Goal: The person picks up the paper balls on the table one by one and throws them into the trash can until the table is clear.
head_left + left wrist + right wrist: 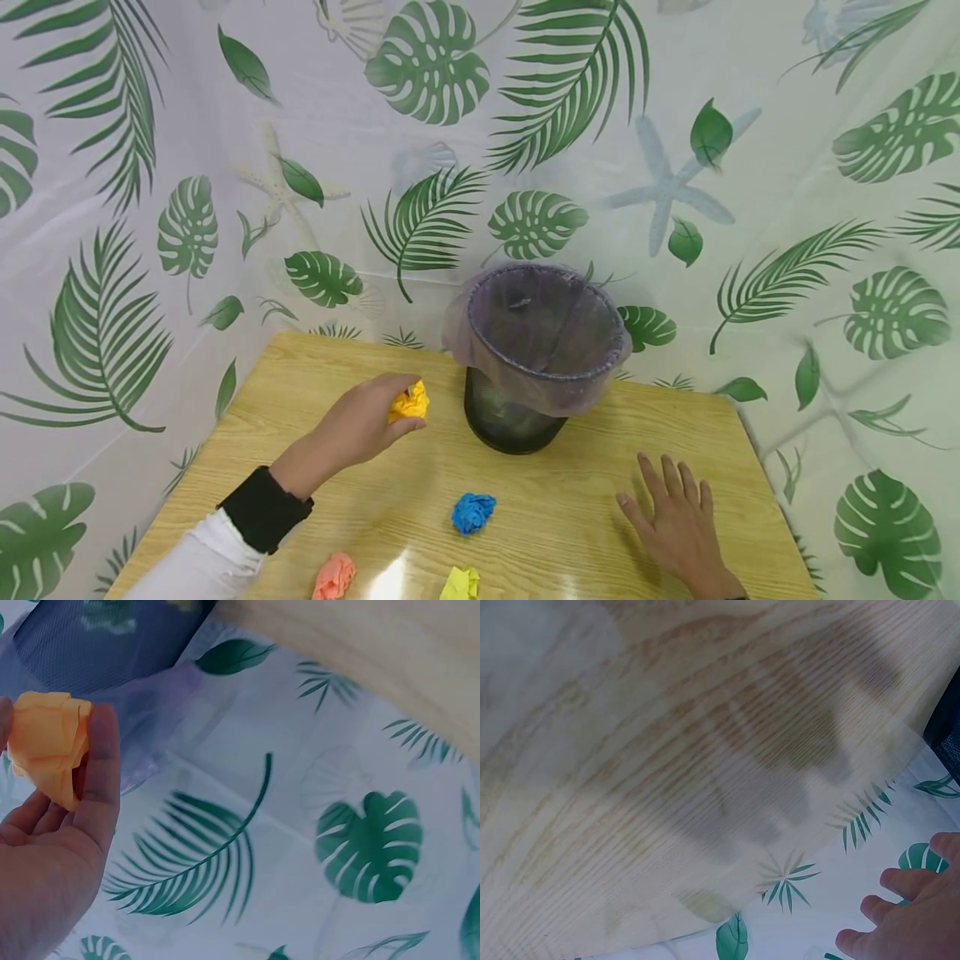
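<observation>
My left hand (365,423) pinches a crumpled ball of orange-yellow paper (409,403) above the table, just left of the bin. In the left wrist view the orange paper (49,739) sits between thumb and fingers. The black mesh bin (517,417) stands upright at the back of the table, its rim covered by a translucent purple liner (577,392). My right hand (678,527) is held over the right side of the table with fingers spread, holding nothing. A blue crumpled paper ball (473,512) lies in front of the bin.
Near the front edge of the view lie a coral-pink paper ball (334,575) and a yellow one (461,584), both partly cut off. The wooden table (592,517) backs onto a leaf-printed curtain (450,225), which also runs along the left and right sides.
</observation>
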The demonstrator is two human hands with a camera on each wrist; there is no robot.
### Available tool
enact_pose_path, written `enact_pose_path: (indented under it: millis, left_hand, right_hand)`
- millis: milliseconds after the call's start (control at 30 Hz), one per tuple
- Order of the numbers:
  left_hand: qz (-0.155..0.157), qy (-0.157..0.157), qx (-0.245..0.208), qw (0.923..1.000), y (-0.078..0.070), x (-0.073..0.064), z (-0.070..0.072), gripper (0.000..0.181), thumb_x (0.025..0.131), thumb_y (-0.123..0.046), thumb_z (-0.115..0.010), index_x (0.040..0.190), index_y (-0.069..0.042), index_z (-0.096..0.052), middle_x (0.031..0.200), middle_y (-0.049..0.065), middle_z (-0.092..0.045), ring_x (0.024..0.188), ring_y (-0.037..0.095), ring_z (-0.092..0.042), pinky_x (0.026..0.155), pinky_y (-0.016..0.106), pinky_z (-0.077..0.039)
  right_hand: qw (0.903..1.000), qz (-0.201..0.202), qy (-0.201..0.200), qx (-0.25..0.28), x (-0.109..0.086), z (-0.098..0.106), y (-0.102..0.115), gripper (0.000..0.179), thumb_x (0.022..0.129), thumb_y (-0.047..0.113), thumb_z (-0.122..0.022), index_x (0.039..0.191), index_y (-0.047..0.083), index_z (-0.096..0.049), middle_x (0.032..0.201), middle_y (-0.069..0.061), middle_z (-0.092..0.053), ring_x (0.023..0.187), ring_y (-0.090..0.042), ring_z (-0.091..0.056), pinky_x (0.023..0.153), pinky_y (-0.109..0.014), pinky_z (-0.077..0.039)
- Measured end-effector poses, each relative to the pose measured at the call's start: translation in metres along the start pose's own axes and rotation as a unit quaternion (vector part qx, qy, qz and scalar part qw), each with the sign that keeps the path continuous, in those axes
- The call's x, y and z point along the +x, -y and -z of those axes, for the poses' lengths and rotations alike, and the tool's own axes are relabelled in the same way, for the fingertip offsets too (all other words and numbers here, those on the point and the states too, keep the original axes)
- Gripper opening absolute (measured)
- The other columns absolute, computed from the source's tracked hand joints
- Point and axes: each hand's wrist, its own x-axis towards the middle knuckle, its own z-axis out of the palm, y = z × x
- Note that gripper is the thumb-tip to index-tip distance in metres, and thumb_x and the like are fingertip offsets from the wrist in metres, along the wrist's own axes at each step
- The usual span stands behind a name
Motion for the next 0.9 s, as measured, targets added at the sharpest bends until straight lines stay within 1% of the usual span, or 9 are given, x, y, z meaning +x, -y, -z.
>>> enact_pose_path:
  millis: [133,200,267,367,433,567,633,767,900]
  left_hand:
    - [-0.034,-0.038,0.012,0.9986,-0.010,0.018,0.013,0.062,0.090,-0.028,-0.081,0.142,-0.004,-0.057,0.127,0.013,-0.067,0.109,0.028,-0.068,0.088,0.042,-0.060]
    - [-0.045,-0.052,0.015,0.9976,-0.016,0.027,0.018,0.060,0.090,-0.027,-0.081,0.142,-0.005,-0.058,0.127,0.012,-0.068,0.108,0.027,-0.068,0.086,0.042,-0.060]
    - [-0.050,-0.061,0.017,0.9968,-0.021,0.035,0.021,0.058,0.091,-0.026,-0.081,0.141,-0.006,-0.059,0.126,0.011,-0.068,0.107,0.026,-0.069,0.085,0.041,-0.061]
    - [-0.055,-0.071,0.020,0.9958,-0.027,0.048,0.024,0.057,0.092,-0.027,-0.080,0.141,-0.006,-0.058,0.128,0.010,-0.067,0.110,0.025,-0.068,0.085,0.040,-0.060]
    - [-0.063,-0.079,0.022,0.9946,-0.032,0.056,0.026,0.058,0.092,-0.027,-0.079,0.142,-0.006,-0.057,0.128,0.011,-0.066,0.110,0.025,-0.067,0.083,0.039,-0.060]
    - [-0.082,-0.096,0.014,0.9919,-0.040,0.072,0.030,0.060,0.092,-0.027,-0.079,0.143,-0.005,-0.056,0.128,0.012,-0.066,0.109,0.024,-0.066,0.085,0.037,-0.060]
    - [-0.084,-0.097,0.008,0.9917,-0.043,0.080,0.031,0.061,0.092,-0.027,-0.079,0.144,-0.006,-0.056,0.127,0.011,-0.066,0.109,0.023,-0.066,0.086,0.036,-0.059]
    - [-0.084,-0.091,-0.006,0.9922,-0.050,0.094,0.030,0.062,0.092,-0.027,-0.078,0.145,-0.006,-0.054,0.133,0.011,-0.063,0.116,0.023,-0.064,0.092,0.035,-0.057]
    - [-0.093,-0.084,-0.019,0.9919,-0.058,0.107,0.027,0.063,0.093,-0.028,-0.078,0.146,-0.005,-0.054,0.137,0.011,-0.062,0.123,0.024,-0.061,0.100,0.035,-0.054]
  right_hand:
    - [1.0000,-0.001,0.001,0.000,0.000,0.000,0.000,0.077,0.103,0.060,-0.050,0.159,0.009,-0.037,0.158,-0.036,-0.028,0.143,-0.061,-0.021,0.109,-0.082,-0.009]
    - [1.0000,-0.001,0.001,0.000,0.000,0.000,-0.001,0.077,0.103,0.060,-0.049,0.159,0.010,-0.036,0.159,-0.036,-0.028,0.143,-0.061,-0.020,0.109,-0.082,-0.009]
    - [1.0000,-0.001,0.001,0.000,0.000,0.000,-0.001,0.077,0.103,0.059,-0.049,0.160,0.011,-0.035,0.158,-0.036,-0.027,0.143,-0.061,-0.020,0.110,-0.082,-0.007]
    - [1.0000,0.001,-0.005,0.001,-0.001,-0.001,-0.001,0.076,0.103,0.059,-0.050,0.160,0.011,-0.036,0.158,-0.036,-0.029,0.143,-0.061,-0.021,0.110,-0.081,-0.008]
    - [0.9999,0.004,-0.009,0.003,-0.001,0.000,0.000,0.076,0.102,0.058,-0.051,0.159,0.010,-0.037,0.157,-0.037,-0.030,0.142,-0.061,-0.022,0.109,-0.082,-0.009]
    - [0.9999,0.006,-0.014,0.004,-0.002,0.001,0.002,0.076,0.102,0.059,-0.052,0.158,0.010,-0.039,0.157,-0.037,-0.031,0.143,-0.061,-0.023,0.108,-0.082,-0.012]
    - [0.9998,0.008,-0.016,0.004,-0.002,0.001,0.002,0.076,0.102,0.058,-0.053,0.159,0.010,-0.038,0.156,-0.037,-0.031,0.142,-0.061,-0.023,0.108,-0.082,-0.012]
    - [0.9999,0.005,-0.015,0.002,-0.002,0.001,0.000,0.076,0.102,0.058,-0.053,0.159,0.010,-0.038,0.157,-0.037,-0.031,0.142,-0.061,-0.023,0.108,-0.082,-0.011]
    - [1.0000,-0.001,-0.009,0.002,-0.001,0.001,-0.001,0.077,0.102,0.059,-0.052,0.159,0.009,-0.037,0.157,-0.037,-0.030,0.143,-0.061,-0.022,0.108,-0.082,-0.011]
